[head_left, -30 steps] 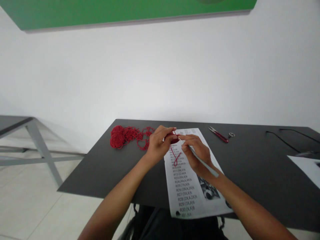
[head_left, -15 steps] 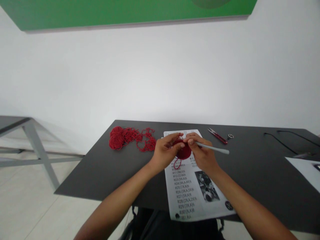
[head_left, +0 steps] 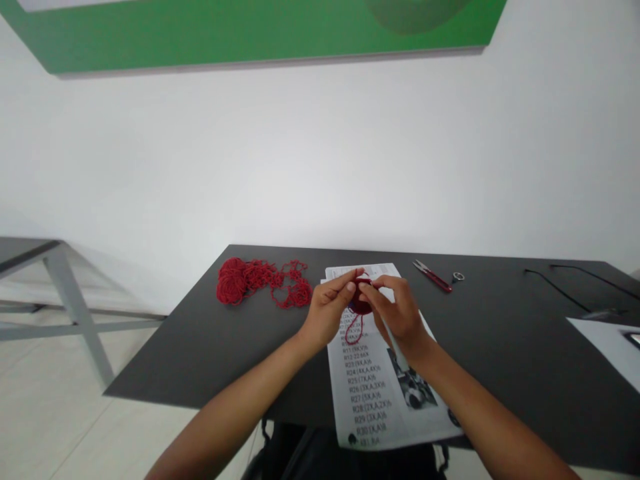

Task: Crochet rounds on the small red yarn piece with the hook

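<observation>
Head camera: red yarn piece (head_left: 361, 307) held between both hands, above a printed sheet (head_left: 415, 433).
Left hand (head_left: 329, 310): nearly closed, thumb and fingers pinching the piece at its nine o'clock.
Right hand (head_left: 403, 320): curled around a grey-handled tool (head_left: 399, 353), fingertips at the piece's three o'clock.
Yarn pile (head_left: 233, 281): red, at nine o'clock from the piece.
Crafted piece: likely light, soft, stretchy; best pinched by its rim, clear of the loop (head_left: 353, 343) at six o'clock.

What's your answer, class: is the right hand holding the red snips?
No, the red snips lie on the table, apart from the right hand.
</observation>
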Available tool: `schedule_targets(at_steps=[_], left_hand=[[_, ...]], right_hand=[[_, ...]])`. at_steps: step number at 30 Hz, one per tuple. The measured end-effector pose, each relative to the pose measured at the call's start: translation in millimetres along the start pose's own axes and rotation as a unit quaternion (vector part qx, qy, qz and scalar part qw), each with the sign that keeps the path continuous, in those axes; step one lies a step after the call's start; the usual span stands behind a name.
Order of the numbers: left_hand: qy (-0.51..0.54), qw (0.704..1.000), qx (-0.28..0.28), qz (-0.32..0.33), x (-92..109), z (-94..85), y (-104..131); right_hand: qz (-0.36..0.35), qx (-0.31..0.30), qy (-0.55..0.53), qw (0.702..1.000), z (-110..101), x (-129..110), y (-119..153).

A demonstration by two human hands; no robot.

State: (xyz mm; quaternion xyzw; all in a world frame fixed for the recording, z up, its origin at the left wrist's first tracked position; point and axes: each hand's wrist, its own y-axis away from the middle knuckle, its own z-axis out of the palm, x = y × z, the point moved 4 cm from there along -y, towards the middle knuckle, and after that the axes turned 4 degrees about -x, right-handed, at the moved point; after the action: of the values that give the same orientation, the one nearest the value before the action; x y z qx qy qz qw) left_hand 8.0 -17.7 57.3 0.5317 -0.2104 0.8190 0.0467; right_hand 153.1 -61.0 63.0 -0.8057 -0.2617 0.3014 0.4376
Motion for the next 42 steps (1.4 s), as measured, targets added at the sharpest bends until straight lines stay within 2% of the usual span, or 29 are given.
schedule_targets(at_steps=[5, 13, 19, 29, 36, 42], left_hand=[[0.075, 0.996, 0.020, -0.031, -1, 3.5, 1], [0.078, 0.995, 0.027, -0.050, 5, 4.6, 3], [0.027, 0.999, -0.006, -0.022, 15, -0.6, -4], [0.091, 0.994, -0.034, -0.046, 22, -2.2, -4], [0.163, 0.982, -0.061, -0.074, 22, 0.7, 0], [0.210, 0.970, -0.078, -0.094, 19, 0.7, 2]], right_hand=[[0.017, 0.011, 0.000, 1.000, -3, 0, -3], [0.050, -0.010, -0.133, 0.990, -11, -10, -17], [0.064, -0.066, -0.184, 0.979, -16, -6, -26], [0.113, -0.072, -0.256, 0.957, -19, -6, -22], [0.176, -0.062, -0.346, 0.920, -20, -5, -16], [0.226, -0.049, -0.448, 0.863, -10, -1, -7]])
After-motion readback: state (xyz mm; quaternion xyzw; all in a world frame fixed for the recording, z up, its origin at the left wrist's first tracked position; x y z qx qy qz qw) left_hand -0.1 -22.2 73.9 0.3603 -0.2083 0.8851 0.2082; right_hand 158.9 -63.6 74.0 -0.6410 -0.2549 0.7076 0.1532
